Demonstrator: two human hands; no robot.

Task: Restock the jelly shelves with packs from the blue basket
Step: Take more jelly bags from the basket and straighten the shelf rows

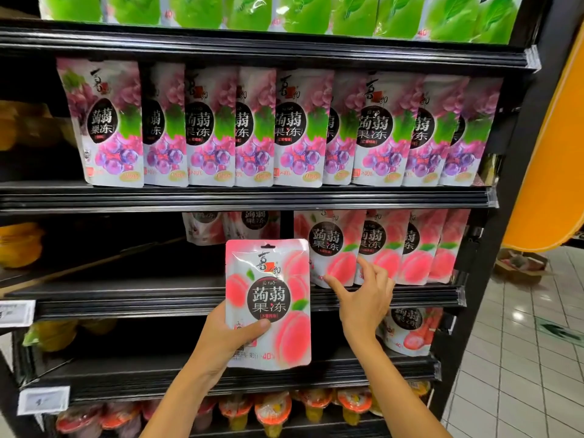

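The shelf (pixel 158 298) lies dark inside; left hand (pixel 227 339) grips a peach pack (pixel 268 298), spread right hand (pixel 363 298) touches shelved packs (pixel 379 248)

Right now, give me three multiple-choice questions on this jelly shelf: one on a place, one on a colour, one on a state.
1. Where do the shelved peach jelly packs stand?
A. On the highest shelf
B. Directly under the grape jelly packs
C. On the lowest shelf

2. What colour are the top-shelf packs?
A. Blue
B. Brown
C. Green

3. What is the left hand doing?
A. Holding a peach jelly pack
B. Hanging empty
C. Resting on a price tag

Answers: B, the pink peach row sits one shelf below the purple grape row. C, those packs are bright green. A, its thumb clamps the pack's lower front.
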